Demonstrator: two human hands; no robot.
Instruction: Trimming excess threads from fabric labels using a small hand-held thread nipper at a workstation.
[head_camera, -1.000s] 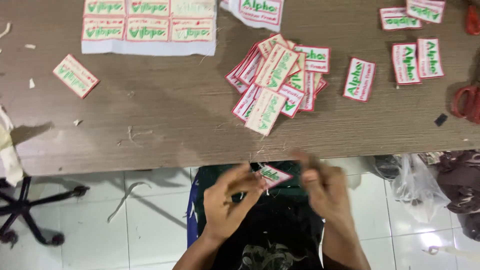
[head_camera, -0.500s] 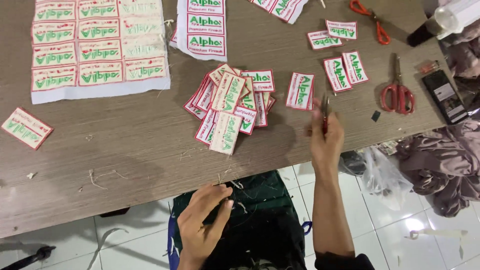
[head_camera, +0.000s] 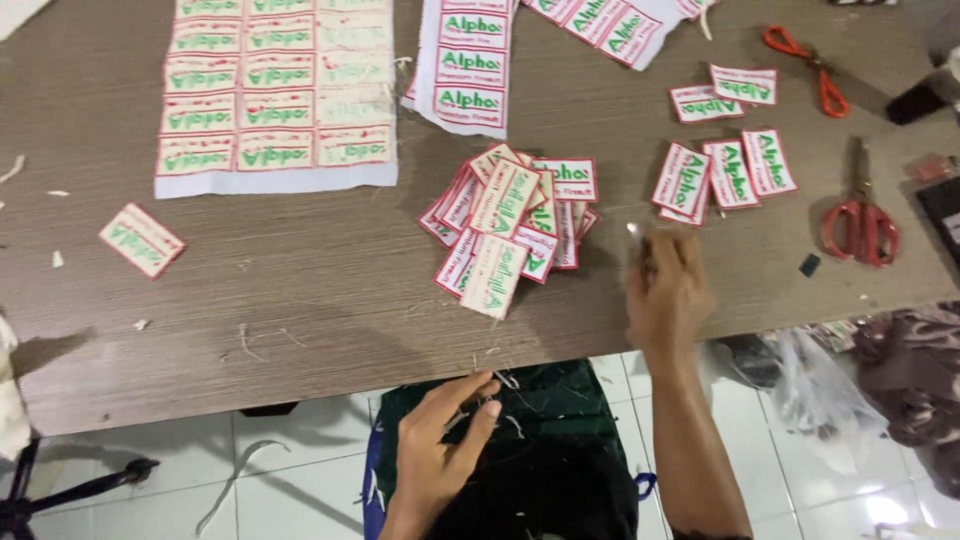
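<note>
The left hand (head_camera: 440, 445) rests low over the dark lap, just below the near edge of the desk (head_camera: 300, 300); its fingers are loose and I see nothing in them. The right hand (head_camera: 668, 290) reaches over the desk, blurred, fingers bent together, and I cannot tell if it grasps something.

On the far left lies a white sheet of uncut labels (head_camera: 275, 95), with one single label (head_camera: 142, 240) alone nearer the edge. In the middle is a heap of cut labels (head_camera: 510, 220), white with green letters and red borders. Just beyond the right hand lies a small group of labels (head_camera: 725, 175). Red scissors (head_camera: 860, 220) lie at the right, orange scissors (head_camera: 805, 62) farther away.
</note>
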